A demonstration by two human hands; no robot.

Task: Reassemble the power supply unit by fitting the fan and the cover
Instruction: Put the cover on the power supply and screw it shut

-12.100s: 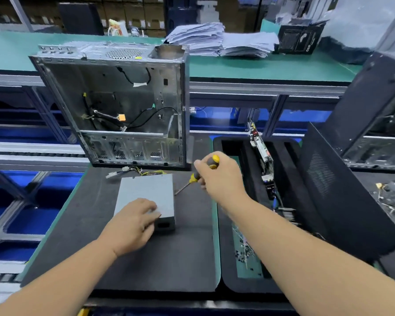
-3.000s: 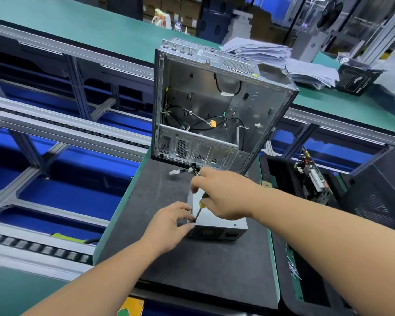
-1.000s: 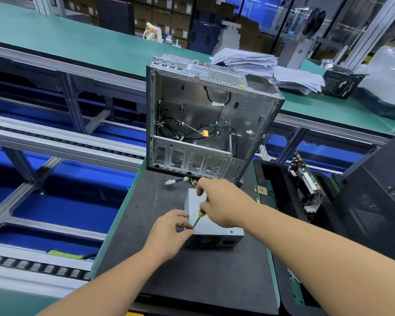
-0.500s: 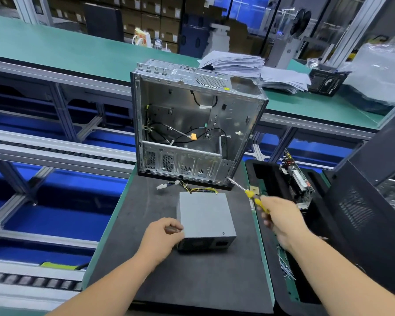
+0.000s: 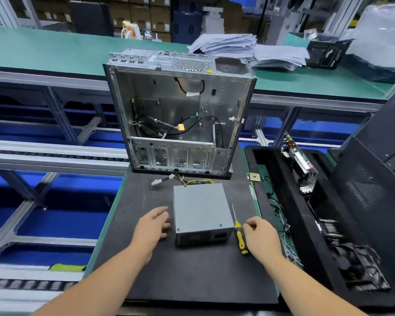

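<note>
Fingers (image 5: 163, 214) of both hands loose, holding nothing; screwdriver (image 5: 239, 233) beside power supply (image 5: 201, 210).

Power supply unit (image 5: 201, 209), between the hands: grey sheet metal, matt and smooth. Screwdriver (image 5: 238, 229), just beside the right hand (image 5: 261, 239): bright metal shaft, glossy yellow-and-black plastic handle. Mat (image 5: 192, 270) under both hands: black, matt, finely textured. Computer case (image 5: 180, 115), beyond the hands: bare galvanised metal with a dull sheen. Paper stack (image 5: 235, 47), farther back: white, crumpled.
</note>
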